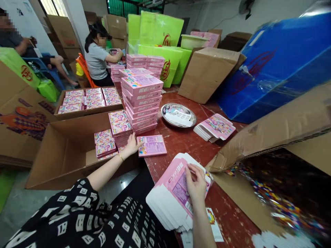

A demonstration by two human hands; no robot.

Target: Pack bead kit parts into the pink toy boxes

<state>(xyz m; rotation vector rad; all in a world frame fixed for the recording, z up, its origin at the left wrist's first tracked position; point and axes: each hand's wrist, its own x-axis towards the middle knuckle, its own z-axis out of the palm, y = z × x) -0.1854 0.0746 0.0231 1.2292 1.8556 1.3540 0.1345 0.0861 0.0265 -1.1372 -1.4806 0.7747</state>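
Head view: part done, looks like. Closed boxes in a tall stack (142, 103) and in the open cardboard carton (68, 137); flat sleeves (168, 196) remain unfolded by the right hand (196, 181), more in a second pile (217, 126). Single pink box (153, 146) lies flat at table edge, long axis left-right, purple panel rightward. Left hand (131, 146) half-curled, fingertips on its left edge; right fingers bunched on top sleeve. Firm hold: can't tell, either hand.

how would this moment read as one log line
left hand: at single pink box; right hand: on flat carton stack; metal dish: on table
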